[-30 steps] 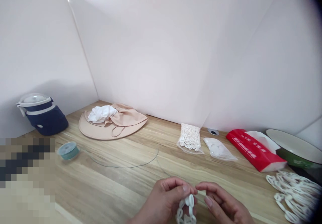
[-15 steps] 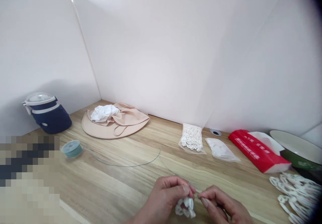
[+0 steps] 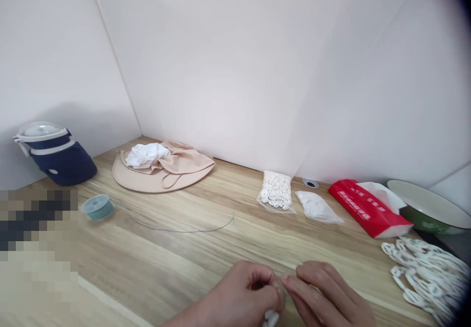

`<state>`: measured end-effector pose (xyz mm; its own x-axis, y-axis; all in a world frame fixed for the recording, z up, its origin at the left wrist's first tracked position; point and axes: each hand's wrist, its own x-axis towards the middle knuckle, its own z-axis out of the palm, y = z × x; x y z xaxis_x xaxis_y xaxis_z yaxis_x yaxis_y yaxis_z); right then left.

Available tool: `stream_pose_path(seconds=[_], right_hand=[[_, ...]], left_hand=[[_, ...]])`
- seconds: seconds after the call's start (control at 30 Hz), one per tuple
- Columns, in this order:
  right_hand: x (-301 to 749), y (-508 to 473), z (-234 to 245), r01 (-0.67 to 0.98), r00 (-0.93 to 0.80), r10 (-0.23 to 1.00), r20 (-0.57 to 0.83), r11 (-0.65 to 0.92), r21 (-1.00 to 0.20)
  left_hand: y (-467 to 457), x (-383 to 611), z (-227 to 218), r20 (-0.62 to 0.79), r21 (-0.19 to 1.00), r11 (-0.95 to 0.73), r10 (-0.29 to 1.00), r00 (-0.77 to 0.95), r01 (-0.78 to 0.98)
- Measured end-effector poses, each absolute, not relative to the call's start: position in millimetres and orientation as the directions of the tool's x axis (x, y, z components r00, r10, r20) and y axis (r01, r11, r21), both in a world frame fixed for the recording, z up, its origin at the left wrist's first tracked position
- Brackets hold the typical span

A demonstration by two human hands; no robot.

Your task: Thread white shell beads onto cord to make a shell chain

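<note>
Both my hands meet at the bottom edge of the view over the wooden table [image 3: 176, 263]. My left hand [image 3: 243, 297] is closed in a pinch on a short string of white shells [image 3: 271, 318], of which only a bit shows below the fingers. My right hand [image 3: 324, 292] is closed too, its fingertips pinched right against the left hand's; what it holds is too thin to make out. A thin clear cord [image 3: 184, 229] runs across the table from a teal spool [image 3: 97, 206] toward my hands.
At the back lie a bag of white shells [image 3: 275, 191], a second bag of white pieces [image 3: 317, 206], a red tissue pack [image 3: 368, 207] and a green bowl [image 3: 430, 211]. White shell strands [image 3: 427, 271] pile at right. A beige hat [image 3: 162, 168] and a navy container [image 3: 55, 153] sit left.
My hands have dropped lower in the view and closed together; the shell string, earlier plain between them, is now mostly hidden. The camera tilted slightly.
</note>
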<state>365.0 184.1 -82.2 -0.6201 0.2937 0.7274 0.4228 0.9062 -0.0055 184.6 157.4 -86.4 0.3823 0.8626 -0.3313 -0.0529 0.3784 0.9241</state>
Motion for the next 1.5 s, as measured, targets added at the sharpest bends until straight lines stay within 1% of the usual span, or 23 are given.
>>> stream_pose_path(seconds=[0.07,0.13,0.23,0.3,0.4,0.47,0.53,0.57,0.6,0.67,0.77,0.9,1.0,1.1,1.23,1.33,1.5], right_hand=[[360.3,182.9,-78.1,0.39,-0.617,0.326,0.716,0.917,-0.082],[357.8,182.6,-76.5,0.352,-0.611,0.399,0.684,0.911,-0.216],[356.9,182.2,-78.0,0.315,-0.575,0.545,0.61,0.836,-0.45],[357.3,181.7,-80.9,0.29,-0.567,0.617,0.546,0.77,-0.569],[360.1,180.9,-88.4,0.278,-0.578,0.682,0.448,0.681,-0.678],[364.5,181.0,-94.4,0.337,-0.497,0.756,0.427,0.621,-0.708],[370.4,182.0,-99.1,0.435,-0.36,0.815,0.455,0.578,-0.691],[373.1,182.7,-100.2,0.48,-0.31,0.818,0.485,0.575,-0.662],[375.4,183.4,-100.4,0.514,-0.297,0.8,0.522,0.594,-0.619],[377.2,184.8,-98.3,0.539,-0.348,0.724,0.595,0.674,-0.505],[373.4,185.8,-92.3,0.53,-0.449,0.61,0.653,0.77,-0.355],[368.1,186.4,-88.0,0.51,-0.526,0.527,0.667,0.823,-0.248],[368.4,186.9,-88.0,0.511,-0.545,0.509,0.667,0.832,-0.217],[368.5,186.5,-88.5,0.505,-0.548,0.507,0.665,0.835,-0.219],[366.5,184.5,-88.5,0.526,-0.519,0.541,0.662,0.812,-0.252],[364.6,183.7,-88.8,0.533,-0.504,0.539,0.675,0.809,-0.248],[362.0,183.4,-88.0,0.524,-0.514,0.486,0.707,0.83,-0.19]], left_hand=[[155.5,183.8,-83.5,-0.331,0.92,0.388,0.841,0.429,-0.051],[153.9,182.6,-80.5,-0.314,0.923,0.381,0.826,0.468,-0.054],[152.4,180.6,-76.8,-0.262,0.938,0.341,0.818,0.512,-0.064],[151.8,180.0,-74.9,-0.226,0.944,0.318,0.813,0.536,-0.084],[151.6,181.2,-73.2,-0.211,0.94,0.322,0.811,0.546,-0.115],[151.9,183.3,-73.4,-0.24,0.925,0.356,0.816,0.526,-0.131],[152.8,185.8,-75.1,-0.278,0.9,0.405,0.819,0.503,-0.162],[153.5,187.0,-76.3,-0.292,0.885,0.426,0.822,0.49,-0.186],[154.3,187.8,-77.7,-0.3,0.872,0.44,0.827,0.476,-0.214],[156.2,188.6,-80.2,-0.3,0.852,0.451,0.837,0.458,-0.266],[158.5,187.7,-81.4,-0.28,0.851,0.432,0.854,0.439,-0.299],[158.6,185.4,-79.1,-0.245,0.886,0.38,0.87,0.428,-0.266],[157.6,185.0,-78.6,-0.229,0.909,0.348,0.876,0.424,-0.23],[156.7,185.9,-79.9,-0.23,0.925,0.325,0.891,0.392,-0.197],[157.6,185.8,-80.7,-0.229,0.95,0.28,0.926,0.3,-0.137],[160.5,183.9,-80.4,-0.22,0.959,0.254,0.947,0.236,-0.124],[164.4,181.2,-82.9,-0.278,0.933,0.318,0.935,0.22,-0.17]])
